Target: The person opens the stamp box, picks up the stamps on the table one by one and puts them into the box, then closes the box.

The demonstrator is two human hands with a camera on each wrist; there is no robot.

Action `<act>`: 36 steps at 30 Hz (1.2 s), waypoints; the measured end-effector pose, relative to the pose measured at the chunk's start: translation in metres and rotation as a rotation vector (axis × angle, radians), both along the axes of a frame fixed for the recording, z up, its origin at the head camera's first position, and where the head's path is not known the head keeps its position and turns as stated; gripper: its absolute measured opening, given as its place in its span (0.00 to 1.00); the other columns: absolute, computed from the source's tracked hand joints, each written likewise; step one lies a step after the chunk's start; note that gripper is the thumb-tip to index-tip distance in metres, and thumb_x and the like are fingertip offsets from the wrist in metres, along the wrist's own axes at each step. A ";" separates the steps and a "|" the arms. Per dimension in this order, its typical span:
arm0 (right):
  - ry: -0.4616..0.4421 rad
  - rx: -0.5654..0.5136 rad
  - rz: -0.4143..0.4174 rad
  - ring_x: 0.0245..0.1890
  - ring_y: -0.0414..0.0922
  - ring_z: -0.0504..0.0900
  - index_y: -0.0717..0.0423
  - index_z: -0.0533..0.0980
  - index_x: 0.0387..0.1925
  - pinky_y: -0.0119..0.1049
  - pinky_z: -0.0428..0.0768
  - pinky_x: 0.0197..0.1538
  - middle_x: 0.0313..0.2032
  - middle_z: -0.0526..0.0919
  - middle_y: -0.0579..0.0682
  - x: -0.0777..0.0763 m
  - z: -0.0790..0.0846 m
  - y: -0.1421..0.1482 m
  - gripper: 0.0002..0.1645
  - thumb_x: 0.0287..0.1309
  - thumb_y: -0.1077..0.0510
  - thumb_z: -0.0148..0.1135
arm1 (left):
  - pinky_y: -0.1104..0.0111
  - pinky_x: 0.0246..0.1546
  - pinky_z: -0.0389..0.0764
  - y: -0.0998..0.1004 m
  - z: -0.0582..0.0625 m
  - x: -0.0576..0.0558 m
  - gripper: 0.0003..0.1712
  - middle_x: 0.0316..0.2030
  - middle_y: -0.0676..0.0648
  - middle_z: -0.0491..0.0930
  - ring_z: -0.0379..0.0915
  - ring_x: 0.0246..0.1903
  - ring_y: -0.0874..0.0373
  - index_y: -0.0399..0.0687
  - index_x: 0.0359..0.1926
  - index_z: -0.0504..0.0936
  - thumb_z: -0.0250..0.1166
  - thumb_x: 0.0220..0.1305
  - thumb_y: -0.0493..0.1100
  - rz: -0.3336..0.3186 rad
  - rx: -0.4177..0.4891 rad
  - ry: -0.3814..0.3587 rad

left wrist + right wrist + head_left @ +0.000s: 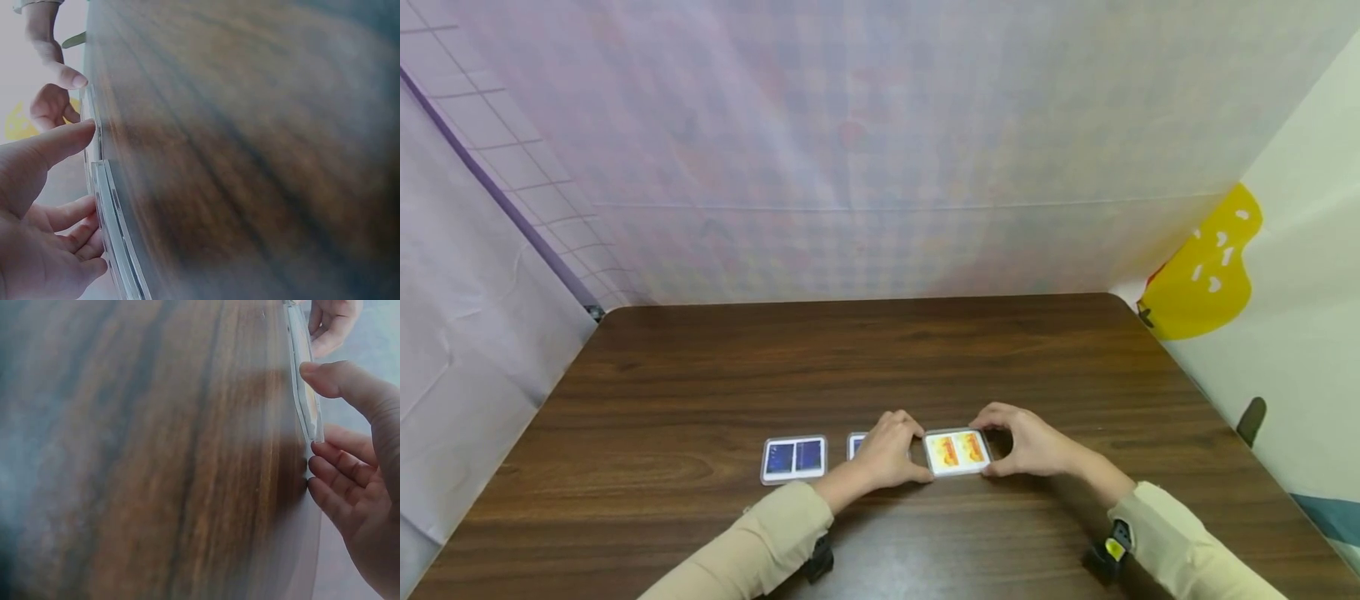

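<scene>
Three flat, clear-edged cases lie in a row on the brown wooden table (850, 358). The rightmost case (957, 452) shows two orange-and-yellow pictures on white. My right hand (1030, 443) grips its right end, thumb at the near corner and fingers at the far one. At its left end my left hand (887, 454) holds it likewise, thumb near and fingers far. Beneath the left hand is the middle case (855, 443), mostly hidden, with a bit of blue showing. Farther left lies a case with two dark blue pictures (794, 459), untouched.
Pale patterned cloth (850, 167) hangs behind the table's far edge, with white sheeting (467, 333) along the left side. A yellow printed shape (1206, 275) marks the cloth on the right. Both wrists wear dark straps with small devices.
</scene>
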State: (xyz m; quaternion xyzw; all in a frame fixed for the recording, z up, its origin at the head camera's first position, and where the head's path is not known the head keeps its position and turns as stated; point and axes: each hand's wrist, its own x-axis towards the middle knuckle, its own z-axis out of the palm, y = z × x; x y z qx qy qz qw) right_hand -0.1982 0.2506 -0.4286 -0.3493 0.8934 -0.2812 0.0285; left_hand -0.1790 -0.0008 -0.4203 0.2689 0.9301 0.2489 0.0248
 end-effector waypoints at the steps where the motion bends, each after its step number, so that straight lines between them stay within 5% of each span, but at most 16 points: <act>1: -0.002 0.007 0.000 0.43 0.40 0.73 0.51 0.76 0.44 0.39 0.73 0.47 0.42 0.75 0.41 0.000 0.000 -0.001 0.30 0.35 0.48 0.74 | 0.70 0.43 0.71 0.000 0.000 0.000 0.33 0.41 0.48 0.75 0.68 0.43 0.55 0.40 0.44 0.79 0.75 0.36 0.52 0.001 0.000 0.000; 15: -0.023 0.089 -0.021 0.45 0.43 0.72 0.54 0.76 0.44 0.44 0.72 0.48 0.43 0.74 0.44 0.002 0.009 -0.013 0.31 0.33 0.51 0.74 | 0.72 0.41 0.71 -0.002 0.001 0.000 0.33 0.40 0.48 0.75 0.67 0.42 0.56 0.39 0.44 0.79 0.74 0.37 0.54 0.007 -0.002 -0.007; 23: 0.062 0.173 -0.015 0.40 0.39 0.73 0.55 0.76 0.41 0.38 0.74 0.44 0.38 0.74 0.42 0.001 0.011 -0.015 0.32 0.29 0.49 0.74 | 0.72 0.41 0.71 0.000 0.001 0.001 0.33 0.41 0.48 0.74 0.67 0.42 0.56 0.39 0.45 0.79 0.74 0.38 0.53 0.012 -0.017 0.001; 30: -0.008 0.098 -0.046 0.39 0.41 0.72 0.61 0.71 0.49 0.37 0.73 0.43 0.39 0.75 0.45 -0.001 0.009 -0.007 0.43 0.31 0.44 0.74 | 0.68 0.45 0.72 -0.001 0.002 -0.001 0.39 0.46 0.45 0.73 0.66 0.46 0.53 0.36 0.49 0.76 0.72 0.40 0.57 0.029 -0.019 -0.017; 36: -0.008 0.024 -0.095 0.42 0.46 0.75 0.61 0.71 0.50 0.42 0.75 0.45 0.43 0.77 0.51 -0.005 0.008 0.000 0.39 0.37 0.44 0.72 | 0.63 0.49 0.72 -0.018 0.007 -0.004 0.41 0.50 0.43 0.71 0.65 0.50 0.52 0.35 0.53 0.73 0.70 0.42 0.58 0.064 0.000 -0.016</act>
